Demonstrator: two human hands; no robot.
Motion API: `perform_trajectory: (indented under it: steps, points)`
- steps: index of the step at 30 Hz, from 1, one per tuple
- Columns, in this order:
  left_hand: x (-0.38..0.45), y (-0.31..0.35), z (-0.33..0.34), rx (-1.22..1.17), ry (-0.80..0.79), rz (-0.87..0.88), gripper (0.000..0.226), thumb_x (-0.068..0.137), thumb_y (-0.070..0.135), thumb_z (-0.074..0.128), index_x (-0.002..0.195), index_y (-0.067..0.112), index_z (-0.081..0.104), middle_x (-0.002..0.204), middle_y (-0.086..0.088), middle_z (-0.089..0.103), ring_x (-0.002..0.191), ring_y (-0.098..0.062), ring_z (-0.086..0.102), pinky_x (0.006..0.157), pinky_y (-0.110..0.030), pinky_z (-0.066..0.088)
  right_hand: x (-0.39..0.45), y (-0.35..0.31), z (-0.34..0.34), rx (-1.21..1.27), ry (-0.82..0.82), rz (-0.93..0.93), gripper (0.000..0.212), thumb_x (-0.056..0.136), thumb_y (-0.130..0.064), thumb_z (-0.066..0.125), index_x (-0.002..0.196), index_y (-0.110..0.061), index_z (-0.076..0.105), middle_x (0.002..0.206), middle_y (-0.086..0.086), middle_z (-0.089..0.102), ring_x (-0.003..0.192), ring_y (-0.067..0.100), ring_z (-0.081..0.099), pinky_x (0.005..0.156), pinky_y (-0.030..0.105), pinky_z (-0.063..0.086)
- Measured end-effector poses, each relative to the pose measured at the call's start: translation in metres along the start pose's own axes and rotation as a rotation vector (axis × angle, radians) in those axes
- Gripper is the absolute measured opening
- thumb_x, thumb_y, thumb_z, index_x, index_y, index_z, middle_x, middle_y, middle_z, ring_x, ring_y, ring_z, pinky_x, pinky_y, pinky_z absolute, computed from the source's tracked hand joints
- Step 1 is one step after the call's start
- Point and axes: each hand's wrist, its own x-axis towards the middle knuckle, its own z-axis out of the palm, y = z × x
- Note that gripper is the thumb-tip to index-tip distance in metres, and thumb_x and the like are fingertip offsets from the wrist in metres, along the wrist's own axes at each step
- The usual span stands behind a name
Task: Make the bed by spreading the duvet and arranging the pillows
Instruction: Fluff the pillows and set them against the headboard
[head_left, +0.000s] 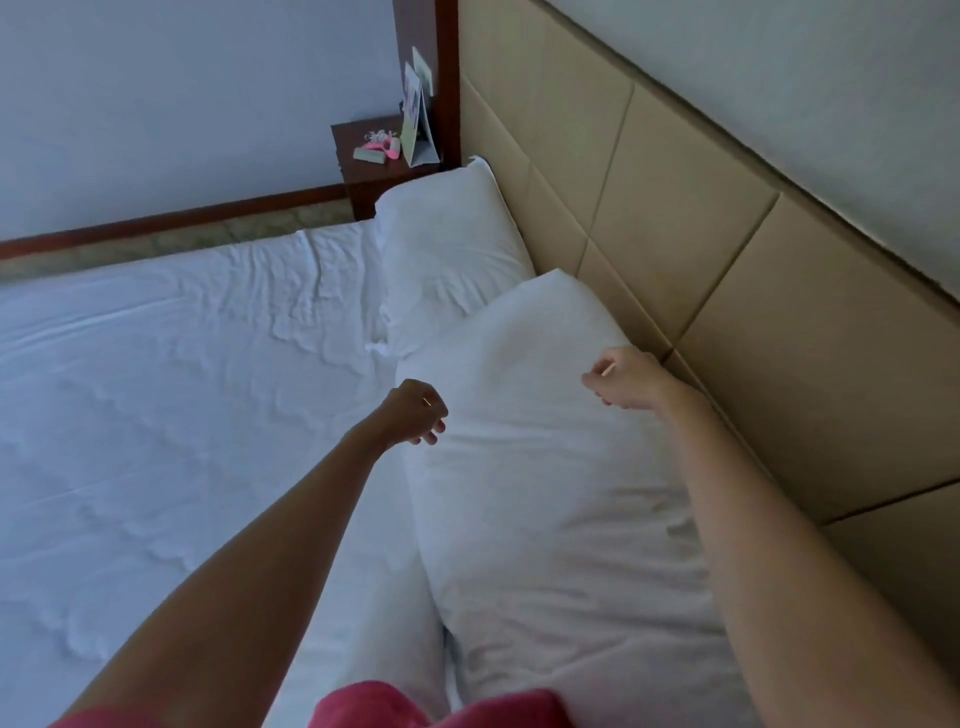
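Soft, dim daylight with a cool bluish cast fills the frame; its source lies outside the view. The white bed sheet (156, 389) at the left looks pale blue, its wrinkles marked by faint shadows. The beige headboard (701, 260) at the upper right stays evenly lit, with no glare. The wide lens tilts the scene and bends straight lines near the edges. Detail is slightly soft throughout, most on the nightstand (374, 171) clutter at top centre.

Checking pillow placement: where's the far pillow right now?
In the head view, the far pillow lies upper centre, against the headboard, just below the nightstand, its near end tucked under the near pillow.
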Motion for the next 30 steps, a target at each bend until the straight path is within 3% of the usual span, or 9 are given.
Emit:
perform_trajectory:
  steps: [4,7,10,12,14,17,22,25,30]
  points:
    - [0.058,0.006,-0.02,0.011,-0.01,0.032,0.017,0.092,0.01,0.049,0.092,0.004,0.065,0.081,-0.009,0.072,0.061,-0.016,0.068,0.055,-0.024,0.05,0.038,-0.034,-0.004,-0.065,-0.026,-0.05,0.03,0.09,-0.039,0.06,0.112,-0.019,0.059,0.118,0.004,0.064,0.107,0.025,0.059,0.09,0.034,0.05]
    - [0.105,0.005,-0.032,-0.013,-0.012,0.054,0.018,0.091,0.009,0.048,0.083,0.01,0.065,0.078,-0.007,0.072,0.061,-0.016,0.066,0.053,-0.022,0.049,0.079,-0.062,0.012,-0.148,-0.061,-0.06,0.051,0.095,-0.042,0.054,0.138,-0.019,0.042,0.138,0.006,0.049,0.122,0.027,0.05,0.095,0.036,0.043]
    - [0.14,-0.012,-0.041,-0.043,-0.028,0.034,0.02,0.089,0.006,0.049,0.08,0.012,0.065,0.08,-0.009,0.072,0.069,-0.02,0.067,0.055,-0.021,0.047,0.127,-0.091,0.043,-0.446,-0.105,0.002,0.076,0.094,-0.057,0.046,0.155,-0.029,0.009,0.16,0.014,0.015,0.146,0.039,0.018,0.112,0.054,0.027]
    - [0.172,-0.031,-0.049,-0.025,-0.009,0.034,0.018,0.088,0.004,0.052,0.081,0.011,0.067,0.087,-0.011,0.073,0.083,-0.026,0.069,0.064,-0.024,0.048,0.169,-0.106,0.064,-0.527,-0.115,0.084,0.091,0.088,-0.07,0.044,0.155,-0.035,-0.007,0.163,0.015,-0.012,0.148,0.044,-0.008,0.112,0.068,0.011]
    - [0.208,-0.051,-0.053,0.011,0.04,0.054,0.013,0.089,0.01,0.056,0.089,0.013,0.068,0.096,-0.005,0.072,0.094,-0.024,0.067,0.078,-0.03,0.052,0.207,-0.112,0.078,-0.472,-0.093,0.167,0.105,0.077,-0.081,0.048,0.153,-0.038,-0.011,0.161,0.014,-0.021,0.145,0.046,-0.017,0.106,0.076,0.006]
    - [0.259,-0.076,-0.055,-0.011,0.059,0.08,0.013,0.092,0.017,0.06,0.104,0.013,0.065,0.107,-0.003,0.07,0.102,-0.021,0.066,0.092,-0.036,0.052,0.249,-0.107,0.104,-0.47,-0.111,0.247,0.122,0.059,-0.092,0.05,0.151,-0.042,-0.011,0.16,0.015,-0.022,0.144,0.048,-0.02,0.101,0.081,-0.001]
    - [0.323,-0.099,-0.032,0.018,-0.021,0.067,0.018,0.093,0.018,0.06,0.108,0.009,0.064,0.109,-0.007,0.069,0.105,-0.023,0.064,0.092,-0.031,0.048,0.285,-0.078,0.14,-0.508,-0.12,0.287,0.133,0.043,-0.105,0.03,0.151,-0.042,-0.014,0.159,0.021,-0.023,0.143,0.046,-0.026,0.097,0.079,-0.015]
    - [0.363,-0.106,-0.019,0.045,-0.034,0.035,0.024,0.093,0.025,0.06,0.113,0.013,0.06,0.117,-0.007,0.065,0.111,-0.024,0.06,0.097,-0.036,0.047,0.3,-0.065,0.15,-0.494,-0.096,0.3,0.134,0.04,-0.108,0.023,0.151,-0.043,-0.013,0.159,0.021,-0.024,0.143,0.042,-0.028,0.098,0.077,-0.017]
    - [0.446,-0.113,-0.004,-0.255,0.163,-0.348,0.069,0.086,0.038,0.068,0.14,0.013,0.032,0.143,-0.017,0.034,0.126,-0.037,0.047,0.106,-0.046,0.043,0.308,-0.052,0.174,-0.532,0.055,0.25,0.127,0.048,-0.107,0.013,0.154,-0.04,-0.004,0.161,0.019,-0.016,0.146,0.033,-0.026,0.102,0.072,-0.021]
